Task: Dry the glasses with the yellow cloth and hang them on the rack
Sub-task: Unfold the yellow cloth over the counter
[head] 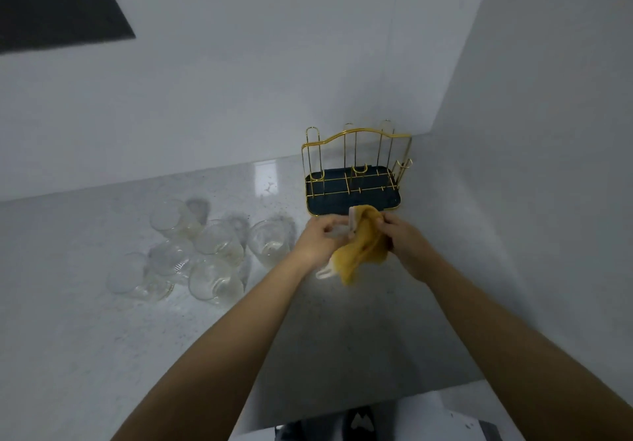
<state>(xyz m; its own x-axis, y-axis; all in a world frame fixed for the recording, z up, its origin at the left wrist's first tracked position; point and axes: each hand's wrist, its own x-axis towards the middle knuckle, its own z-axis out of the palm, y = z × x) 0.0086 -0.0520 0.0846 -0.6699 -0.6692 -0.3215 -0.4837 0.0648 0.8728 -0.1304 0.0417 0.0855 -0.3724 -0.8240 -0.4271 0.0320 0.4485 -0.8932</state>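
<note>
Pale bench [102, 355] under me, both hands grasp the yellow cloth [363, 252], readying it; next my left hand [318, 238] must fetch a glass [270, 240], right hand [404, 235] wiping.

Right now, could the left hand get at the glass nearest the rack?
Probably yes: the glass stands just beside the left hand with nothing between, but that hand already holds something against the cloth.

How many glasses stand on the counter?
6, grouped left of the hands: back left, middle, right, centre left, front left, front. Overlaps may hide another.
</note>
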